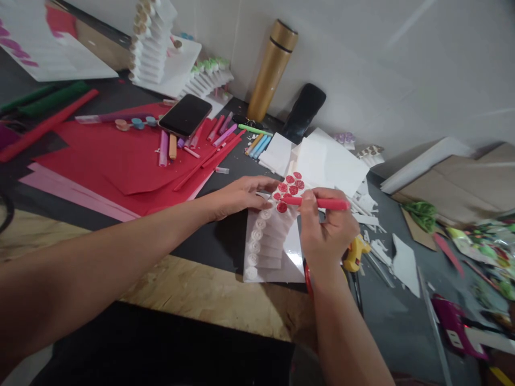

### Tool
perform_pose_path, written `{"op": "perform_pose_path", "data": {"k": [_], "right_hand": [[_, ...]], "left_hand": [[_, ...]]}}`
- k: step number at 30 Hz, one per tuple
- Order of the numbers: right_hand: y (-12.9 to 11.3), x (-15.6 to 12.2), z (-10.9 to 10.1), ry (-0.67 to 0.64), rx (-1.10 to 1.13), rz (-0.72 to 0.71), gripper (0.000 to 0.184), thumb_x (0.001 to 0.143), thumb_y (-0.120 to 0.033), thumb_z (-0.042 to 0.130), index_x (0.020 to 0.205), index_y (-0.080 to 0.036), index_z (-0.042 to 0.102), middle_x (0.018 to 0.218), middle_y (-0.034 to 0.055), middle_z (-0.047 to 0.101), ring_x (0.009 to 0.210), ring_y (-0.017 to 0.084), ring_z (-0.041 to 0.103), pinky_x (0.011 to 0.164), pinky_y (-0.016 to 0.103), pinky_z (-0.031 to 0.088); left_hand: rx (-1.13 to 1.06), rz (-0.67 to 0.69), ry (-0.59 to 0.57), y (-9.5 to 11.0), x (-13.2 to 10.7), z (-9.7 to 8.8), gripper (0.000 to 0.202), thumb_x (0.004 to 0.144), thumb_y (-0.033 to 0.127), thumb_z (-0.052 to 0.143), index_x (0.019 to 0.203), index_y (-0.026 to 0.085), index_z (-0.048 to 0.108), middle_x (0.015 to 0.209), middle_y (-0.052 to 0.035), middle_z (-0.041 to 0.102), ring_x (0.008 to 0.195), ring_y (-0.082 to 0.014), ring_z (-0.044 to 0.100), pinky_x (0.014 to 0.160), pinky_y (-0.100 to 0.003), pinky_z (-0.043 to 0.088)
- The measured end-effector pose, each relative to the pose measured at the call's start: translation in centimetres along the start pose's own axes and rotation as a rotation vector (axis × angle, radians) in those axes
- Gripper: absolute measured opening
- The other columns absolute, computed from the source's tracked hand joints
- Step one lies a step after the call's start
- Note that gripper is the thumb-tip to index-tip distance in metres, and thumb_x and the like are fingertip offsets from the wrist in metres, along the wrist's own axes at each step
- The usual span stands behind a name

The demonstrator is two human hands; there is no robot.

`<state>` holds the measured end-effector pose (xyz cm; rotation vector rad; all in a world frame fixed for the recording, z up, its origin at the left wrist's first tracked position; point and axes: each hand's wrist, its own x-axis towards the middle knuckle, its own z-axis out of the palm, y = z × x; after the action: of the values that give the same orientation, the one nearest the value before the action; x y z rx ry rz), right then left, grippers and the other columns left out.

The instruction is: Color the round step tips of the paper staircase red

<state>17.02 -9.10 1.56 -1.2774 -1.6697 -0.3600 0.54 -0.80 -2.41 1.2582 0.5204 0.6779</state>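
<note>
My right hand (325, 230) is closed around a red marker pen (322, 203), its tip on the red-coloured roll ends of a white paper-roll stair model (273, 236). The upper roll ends are coloured red, the lower ones remain white. My left hand (241, 194) rests on the model's upper left side, fingers bent and pressing it in place. The model sits on a white base sheet on the dark table.
Red and pink paper sheets (116, 161) lie at left with a phone (185, 115) and several markers. A gold flask (272, 69) and a black object stand by the wall. A yellow glue gun (356, 254), white scraps and other finished models are nearby.
</note>
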Motion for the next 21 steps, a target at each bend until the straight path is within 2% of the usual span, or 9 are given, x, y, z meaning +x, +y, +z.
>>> {"op": "perform_pose_path", "data": {"k": [3,8,15,21], "right_hand": [[0.15,-0.04,-0.01,-0.004,-0.005,-0.005,0.005,0.089,-0.022,0.060,0.085,-0.019,0.062,0.074,-0.0021,0.066,0.070,0.009,0.062,0.073,0.025,0.050],[0.29,-0.14,-0.13,0.004,-0.026,0.013,0.007,0.090,-0.024,0.060,0.086,-0.019,0.063,0.075,-0.0013,0.068,0.073,0.010,0.063,0.074,0.025,0.050],[0.16,-0.14,-0.07,0.004,-0.010,0.021,0.007,0.090,-0.025,0.059,0.086,-0.020,0.063,0.076,-0.0012,0.068,0.072,0.010,0.062,0.073,0.026,0.050],[-0.16,-0.08,-0.18,-0.005,0.009,0.027,0.007,0.089,-0.024,0.060,0.085,-0.019,0.063,0.074,-0.0011,0.067,0.072,0.010,0.062,0.072,0.027,0.050]], "left_hand": [[0.008,-0.005,0.005,-0.02,0.01,-0.01,0.065,0.070,0.020,0.072,0.133,0.013,0.058,0.142,-0.0167,0.056,0.127,-0.0303,0.055,0.098,-0.043,0.045],[-0.002,-0.028,0.029,0.05,-0.04,0.04,0.063,0.069,0.019,0.072,0.131,0.013,0.059,0.132,-0.0160,0.063,0.125,-0.0301,0.056,0.099,-0.042,0.045],[-0.011,-0.016,0.031,0.06,-0.13,0.06,0.053,0.071,0.015,0.069,0.124,0.017,0.063,0.131,-0.0109,0.063,0.119,-0.0249,0.060,0.092,-0.035,0.048],[-0.011,-0.032,0.019,0.02,-0.11,0.04,0.055,0.073,0.017,0.070,0.127,0.015,0.060,0.133,-0.0127,0.061,0.119,-0.0248,0.059,0.089,-0.033,0.047]]}}
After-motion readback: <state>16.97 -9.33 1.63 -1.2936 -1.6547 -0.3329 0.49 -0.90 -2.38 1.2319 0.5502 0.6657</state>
